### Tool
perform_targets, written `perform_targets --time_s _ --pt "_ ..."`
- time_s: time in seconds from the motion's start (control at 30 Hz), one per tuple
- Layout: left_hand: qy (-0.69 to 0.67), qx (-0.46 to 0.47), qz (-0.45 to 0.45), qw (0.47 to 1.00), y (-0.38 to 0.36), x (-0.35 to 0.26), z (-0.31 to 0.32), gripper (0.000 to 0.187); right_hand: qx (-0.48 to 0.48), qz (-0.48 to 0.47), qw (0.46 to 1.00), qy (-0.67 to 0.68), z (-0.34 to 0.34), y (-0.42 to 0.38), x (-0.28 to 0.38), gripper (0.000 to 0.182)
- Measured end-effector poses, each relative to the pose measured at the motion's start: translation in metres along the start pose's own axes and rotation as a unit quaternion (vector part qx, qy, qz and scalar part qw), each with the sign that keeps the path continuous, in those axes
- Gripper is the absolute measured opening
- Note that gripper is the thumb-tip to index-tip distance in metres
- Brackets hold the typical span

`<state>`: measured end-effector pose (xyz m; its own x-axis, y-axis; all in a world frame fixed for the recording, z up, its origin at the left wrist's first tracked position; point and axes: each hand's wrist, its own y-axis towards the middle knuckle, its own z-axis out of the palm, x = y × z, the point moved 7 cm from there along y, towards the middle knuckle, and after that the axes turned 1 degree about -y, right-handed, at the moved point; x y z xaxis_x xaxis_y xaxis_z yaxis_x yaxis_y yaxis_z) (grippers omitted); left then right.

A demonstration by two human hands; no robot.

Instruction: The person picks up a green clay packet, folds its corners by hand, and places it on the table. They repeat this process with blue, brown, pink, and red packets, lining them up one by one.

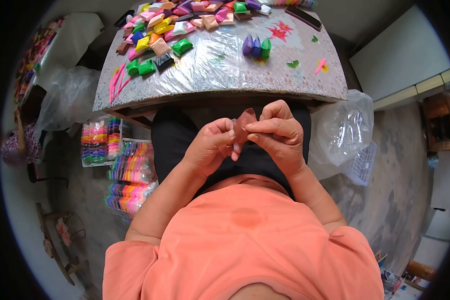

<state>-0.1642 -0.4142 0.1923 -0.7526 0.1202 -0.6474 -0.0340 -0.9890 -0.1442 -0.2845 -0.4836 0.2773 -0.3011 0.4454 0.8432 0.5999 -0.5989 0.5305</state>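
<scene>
Over my lap, just in front of the table's near edge, both hands hold a small brown packet [244, 124]. My left hand [210, 144] is closed on its left side, the thumb and fingers pinching it. My right hand [281, 134] pinches the packet's right side between thumb and forefinger. Something clear and shiny, perhaps plastic film, shows at the left fingertips. Purple, blue and green packets [256, 46] stand side by side on the table beyond my hands. A heap of similar coloured packets [162, 25] covers the table's far left.
The table [205, 75] has a patterned cover under plastic. Pink strips [116, 82] lie at its left, a phone [303, 17] at its far right. Stacks of multicoloured packs [130, 162] stand on the floor to my left. A plastic bag [340, 130] and basket [363, 165] are at right.
</scene>
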Motion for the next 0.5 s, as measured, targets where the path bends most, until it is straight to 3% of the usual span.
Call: perform_targets --time_s 0.2,0.3,0.37,0.43,0.5 --pt "0.031 0.002 0.014 0.999 0.008 0.000 -0.008 0.014 0.000 0.029 0.999 0.016 0.001 0.002 -0.012 0.014" --pt "0.088 -0.083 -0.002 0.993 0.016 -0.011 -0.024 0.012 0.005 0.097 0.992 0.081 -0.005 0.004 -0.032 0.010" --pt "0.209 -0.138 0.034 0.968 0.027 -0.047 -0.033 0.009 -0.036 0.044 0.997 0.054 -0.029 0.018 -0.029 0.008" --pt "0.304 -0.149 0.101 0.936 0.046 -0.086 -0.039 0.011 -0.113 0.102 0.987 0.060 -0.062 0.032 -0.049 0.012" --pt "0.408 -0.163 0.131 0.889 0.070 -0.118 -0.038 0.011 -0.178 0.109 0.978 -0.016 -0.099 0.053 -0.078 0.017"
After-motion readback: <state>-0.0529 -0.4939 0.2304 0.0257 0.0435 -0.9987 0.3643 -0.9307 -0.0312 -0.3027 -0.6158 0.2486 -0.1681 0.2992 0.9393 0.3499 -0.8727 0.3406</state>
